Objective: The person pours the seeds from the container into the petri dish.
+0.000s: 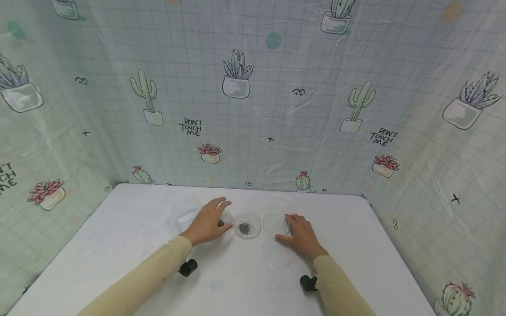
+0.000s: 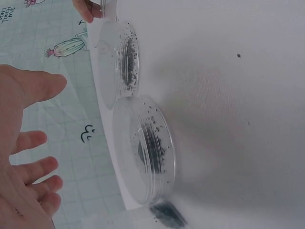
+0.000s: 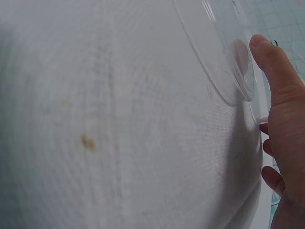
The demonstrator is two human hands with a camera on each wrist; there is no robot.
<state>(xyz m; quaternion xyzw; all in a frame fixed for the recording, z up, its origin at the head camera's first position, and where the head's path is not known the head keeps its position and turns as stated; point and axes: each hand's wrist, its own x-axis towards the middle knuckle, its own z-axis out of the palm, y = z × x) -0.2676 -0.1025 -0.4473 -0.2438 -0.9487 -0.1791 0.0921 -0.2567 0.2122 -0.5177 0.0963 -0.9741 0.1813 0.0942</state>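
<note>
Two dishes flank the middle dish; the left dish on its left, near the left hand, fingers spread wide, holding nothing; the clear dish on its right, right hand curved at the rim, whether gripping I cannot tell; best keep dishes level, lest grains spill.

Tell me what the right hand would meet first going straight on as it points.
Most likely the clear round dish at its thumb and fingertips, beside the dish with dark specks. The right hand may be touching the rim; the depth there is unclear.
</note>
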